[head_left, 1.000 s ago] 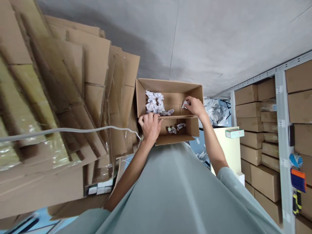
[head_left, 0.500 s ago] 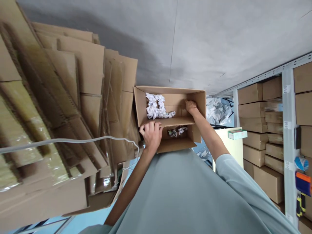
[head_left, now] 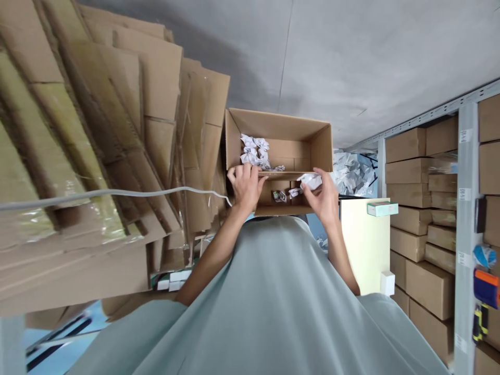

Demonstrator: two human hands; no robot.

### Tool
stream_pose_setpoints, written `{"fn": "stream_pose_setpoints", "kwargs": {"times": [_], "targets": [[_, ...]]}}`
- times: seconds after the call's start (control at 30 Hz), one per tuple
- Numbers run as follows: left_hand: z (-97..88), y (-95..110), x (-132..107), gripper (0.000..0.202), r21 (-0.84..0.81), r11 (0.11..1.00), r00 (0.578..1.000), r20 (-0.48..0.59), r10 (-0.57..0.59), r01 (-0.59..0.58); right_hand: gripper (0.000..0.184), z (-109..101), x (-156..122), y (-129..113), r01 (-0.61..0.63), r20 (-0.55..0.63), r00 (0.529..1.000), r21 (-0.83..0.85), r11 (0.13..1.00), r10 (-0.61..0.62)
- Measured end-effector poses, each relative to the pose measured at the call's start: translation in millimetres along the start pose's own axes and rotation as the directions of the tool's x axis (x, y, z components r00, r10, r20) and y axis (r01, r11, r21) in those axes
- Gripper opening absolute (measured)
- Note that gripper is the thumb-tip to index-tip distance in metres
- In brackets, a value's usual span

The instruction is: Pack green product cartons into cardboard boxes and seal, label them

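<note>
A cardboard box (head_left: 287, 124) stands open in front of me, with crumpled white paper (head_left: 254, 151) along its left inner side. My left hand (head_left: 246, 186) is closed on the near left rim of this box. Closer to my body is a second open box (head_left: 283, 210), with a few small crumpled pieces (head_left: 279, 196) on its bottom. Over the right part of that nearer box, my right hand (head_left: 324, 195) grips a crumpled paper piece (head_left: 310, 180) between thumb and fingers.
Flattened cardboard sheets (head_left: 160, 94) stand stacked on the left, and a white cable (head_left: 156, 193) crosses before them. At right are a pale yellow panel (head_left: 365, 239), a small green-and-white box (head_left: 382, 209), a heap of crumpled paper (head_left: 353, 172) and shelved cartons (head_left: 408, 182).
My right hand has come out of the farther box to above the nearer one, now with a crumpled paper piece in it. My left hand stays on the rim; the view has shifted.
</note>
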State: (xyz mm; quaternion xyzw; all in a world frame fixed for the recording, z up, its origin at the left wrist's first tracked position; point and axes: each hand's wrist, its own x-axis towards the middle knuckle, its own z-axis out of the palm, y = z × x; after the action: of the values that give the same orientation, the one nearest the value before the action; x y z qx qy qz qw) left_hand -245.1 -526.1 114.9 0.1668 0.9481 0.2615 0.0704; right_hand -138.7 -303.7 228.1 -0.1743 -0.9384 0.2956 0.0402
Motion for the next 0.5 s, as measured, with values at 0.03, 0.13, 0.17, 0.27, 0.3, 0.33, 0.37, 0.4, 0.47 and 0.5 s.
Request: {"fn": "stream_pose_setpoints", "kwargs": {"times": [0.03, 0.13, 0.17, 0.27, 0.3, 0.33, 0.37, 0.4, 0.47, 0.5], "targets": [[0.3, 0.0, -0.6, 0.033, 0.006, 1.000, 1.000, -0.002, 0.003, -0.003, 0.051, 3.8, -16.0, 3.1, -0.028, 0.003, 1.000, 0.036, 0.999, 0.028], [1.5, 0.1, -2.5, 0.033, 0.019, 1.000, 1.000, -0.012, 0.001, -0.001, 0.059, 20.0, -44.2, 13.3, -0.135, 0.061, 0.990, 0.137, 0.981, 0.127], [1.7, 0.3, -2.7, 0.033, 0.020, 1.000, 1.000, -0.014, -0.001, 0.002, 0.062, 23.8, -47.5, 15.5, -0.167, 0.090, 0.984, 0.173, 0.971, 0.153], [1.1, 1.1, -2.6, 0.032, 0.020, 1.000, 1.000, -0.013, -0.002, 0.003, 0.067, 23.1, -45.7, 14.3, -0.219, 0.133, 0.973, 0.268, 0.938, 0.189], [0.7, 1.5, -2.3, 0.032, 0.018, 1.000, 1.000, -0.012, -0.002, 0.003, 0.065, 19.2, -42.4, 11.6, -0.219, 0.126, 0.974, 0.288, 0.932, 0.190], [0.4, 1.7, -2.0, 0.032, 0.018, 1.000, 1.000, -0.010, -0.003, 0.004, 0.063, 14.2, -38.5, 8.1, -0.213, 0.108, 0.976, 0.304, 0.929, 0.188], [0.2, 1.8, -1.8, 0.032, 0.018, 1.000, 1.000, -0.008, -0.004, 0.004, 0.060, 8.8, -33.9, 4.4, -0.200, 0.085, 0.980, 0.316, 0.928, 0.182], [0.1, 1.8, -1.6, 0.032, 0.020, 1.000, 1.000, -0.007, -0.005, 0.006, 0.056, 3.5, -29.0, 1.1, -0.183, 0.065, 0.983, 0.324, 0.928, 0.172], [0.6, 1.5, -1.2, 0.032, 0.026, 1.000, 1.000, -0.005, -0.008, 0.008, 0.049, -4.3, -18.9, -2.4, -0.162, 0.040, 0.987, 0.317, 0.934, 0.157], [0.9, 1.3, -1.1, 0.032, 0.027, 1.000, 1.000, -0.004, -0.009, 0.009, 0.047, -6.3, -14.0, -1.9, -0.167, 0.038, 0.986, 0.293, 0.941, 0.163]]}}
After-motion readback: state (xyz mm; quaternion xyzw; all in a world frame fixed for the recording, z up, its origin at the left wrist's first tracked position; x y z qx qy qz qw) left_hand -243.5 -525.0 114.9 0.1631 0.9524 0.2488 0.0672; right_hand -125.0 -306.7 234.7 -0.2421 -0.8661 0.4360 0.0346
